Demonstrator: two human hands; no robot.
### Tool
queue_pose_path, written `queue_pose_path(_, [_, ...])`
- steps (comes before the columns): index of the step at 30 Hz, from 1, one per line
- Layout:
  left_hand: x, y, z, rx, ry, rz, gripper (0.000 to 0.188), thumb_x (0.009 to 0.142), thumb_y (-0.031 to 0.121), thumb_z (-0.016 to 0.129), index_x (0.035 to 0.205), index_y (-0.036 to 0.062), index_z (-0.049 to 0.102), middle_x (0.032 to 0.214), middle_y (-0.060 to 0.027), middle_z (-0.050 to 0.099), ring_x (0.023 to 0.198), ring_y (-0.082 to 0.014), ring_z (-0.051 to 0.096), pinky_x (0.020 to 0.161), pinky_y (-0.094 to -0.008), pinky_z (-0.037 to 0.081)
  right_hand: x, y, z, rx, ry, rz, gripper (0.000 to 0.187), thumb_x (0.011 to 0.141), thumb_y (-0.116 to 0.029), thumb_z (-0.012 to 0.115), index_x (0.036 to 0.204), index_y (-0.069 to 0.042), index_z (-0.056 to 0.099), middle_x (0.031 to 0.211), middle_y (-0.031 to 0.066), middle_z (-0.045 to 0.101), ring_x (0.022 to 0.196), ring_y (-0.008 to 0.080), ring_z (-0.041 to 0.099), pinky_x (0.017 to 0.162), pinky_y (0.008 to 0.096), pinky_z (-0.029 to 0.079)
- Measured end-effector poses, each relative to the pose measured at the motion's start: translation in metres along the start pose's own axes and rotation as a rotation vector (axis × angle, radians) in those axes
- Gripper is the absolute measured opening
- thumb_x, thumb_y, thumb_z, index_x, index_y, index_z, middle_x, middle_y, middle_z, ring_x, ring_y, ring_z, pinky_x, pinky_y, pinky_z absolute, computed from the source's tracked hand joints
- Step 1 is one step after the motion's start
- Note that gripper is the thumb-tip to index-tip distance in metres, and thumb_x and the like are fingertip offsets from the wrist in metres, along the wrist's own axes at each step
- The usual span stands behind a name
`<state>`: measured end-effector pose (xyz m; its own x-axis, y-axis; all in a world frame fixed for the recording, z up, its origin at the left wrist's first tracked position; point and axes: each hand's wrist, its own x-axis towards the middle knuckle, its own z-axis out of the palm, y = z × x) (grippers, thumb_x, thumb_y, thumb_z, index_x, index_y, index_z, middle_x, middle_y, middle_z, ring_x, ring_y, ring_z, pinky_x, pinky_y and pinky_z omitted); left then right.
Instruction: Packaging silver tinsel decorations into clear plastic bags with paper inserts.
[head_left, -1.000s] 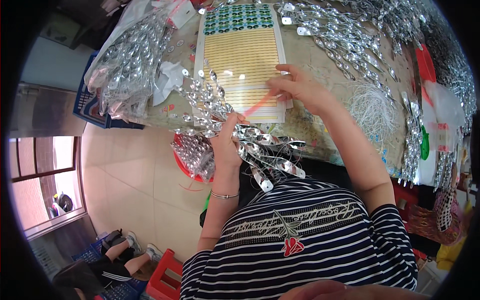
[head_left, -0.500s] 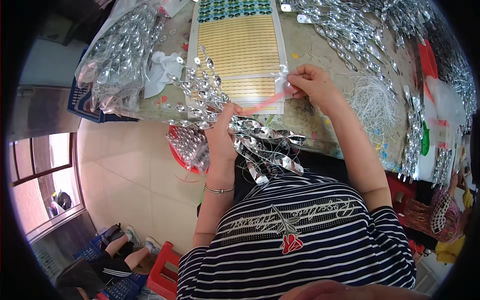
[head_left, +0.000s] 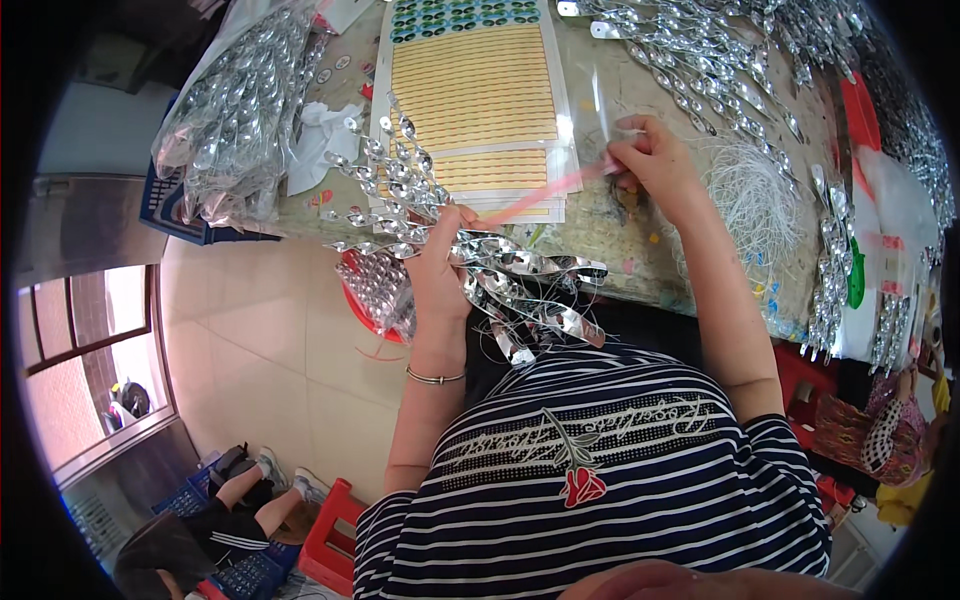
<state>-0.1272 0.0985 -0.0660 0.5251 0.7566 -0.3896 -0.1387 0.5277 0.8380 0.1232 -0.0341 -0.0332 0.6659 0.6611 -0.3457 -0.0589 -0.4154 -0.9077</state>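
Note:
My left hand [head_left: 440, 258] is closed round a bundle of shiny silver twisted strips [head_left: 530, 264], which fan out on both sides of the fist. Thin threads trail from the bundle's lower ends. A pink translucent band [head_left: 548, 192] stretches taut from the left fingers up to my right hand [head_left: 652, 165]. My right thumb and fingers pinch its far end, where a clear, glossy piece of film shows. Below the band lie yellow lined sheets [head_left: 470, 95] with rows of green-blue ovals at the top, on the worktable [head_left: 600, 255].
More silver twisted strips [head_left: 690, 75] lie at the table's far right, near a tangle of white thread [head_left: 752, 205]. A plastic bag of strips [head_left: 240, 120] rests on a blue crate [head_left: 160, 205] at left. Lower left are a red stool [head_left: 335, 535] and a seated person's legs [head_left: 270, 500].
My right hand has moved to the right, drawing the pink band out longer. My left hand with the bundle has hardly moved.

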Motion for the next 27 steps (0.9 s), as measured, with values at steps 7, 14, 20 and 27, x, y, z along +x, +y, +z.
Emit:
queue_pose_path(7, [-0.003, 0.003, 0.002, -0.12, -0.027, 0.017, 0.016, 0.093, 0.016, 0.058, 0.092, 0.0004, 0.062, 0.08, -0.0097, 0.066, 0.067, -0.0157, 0.065, 0.057, -0.0239, 0.049, -0.011, -0.003, 0.031, -0.825, 0.292, -0.866, 0.067, 0.078, -0.017, 0.073, 0.139, -0.014, 0.045, 0.143, 0.0181, 0.041, 0.131, 0.0363, 0.039, 0.103, 0.0453, 0.039])
queue_pose_path(14, [0.001, -0.005, -0.003, -0.195, -0.029, 0.016, 0.014, 0.093, 0.015, 0.059, 0.093, 0.0004, 0.061, 0.083, -0.0081, 0.064, 0.074, -0.0148, 0.064, 0.063, -0.025, 0.051, 0.002, 0.011, 0.064, -0.978, 0.09, -0.91, 0.059, 0.075, -0.025, 0.076, 0.131, -0.02, 0.057, 0.141, 0.0098, 0.048, 0.124, 0.0339, 0.047, 0.099, 0.0435, 0.042])
queue_pose_path(20, [0.0, -0.002, -0.002, -0.2, -0.034, 0.036, 0.015, 0.093, 0.014, 0.06, 0.093, -0.0002, 0.062, 0.082, -0.0093, 0.065, 0.072, -0.0158, 0.064, 0.063, -0.026, 0.052, 0.005, -0.001, 0.064, -0.852, 0.029, -0.88, 0.038, 0.078, -0.021, 0.074, 0.114, -0.016, 0.068, 0.127, 0.0097, 0.058, 0.105, 0.0309, 0.054, 0.091, 0.0411, 0.047])
queue_pose_path(27, [0.0, 0.001, -0.004, -0.212, -0.048, -0.023, 0.016, 0.092, 0.015, 0.06, 0.091, -0.0003, 0.061, 0.079, -0.01, 0.064, 0.072, -0.0163, 0.064, 0.062, -0.0269, 0.053, 0.006, -0.021, 0.062, -0.852, -0.04, -0.806, 0.022, 0.082, -0.022, 0.07, 0.101, -0.011, 0.071, 0.117, 0.0106, 0.062, 0.102, 0.0327, 0.055, 0.089, 0.0412, 0.047])
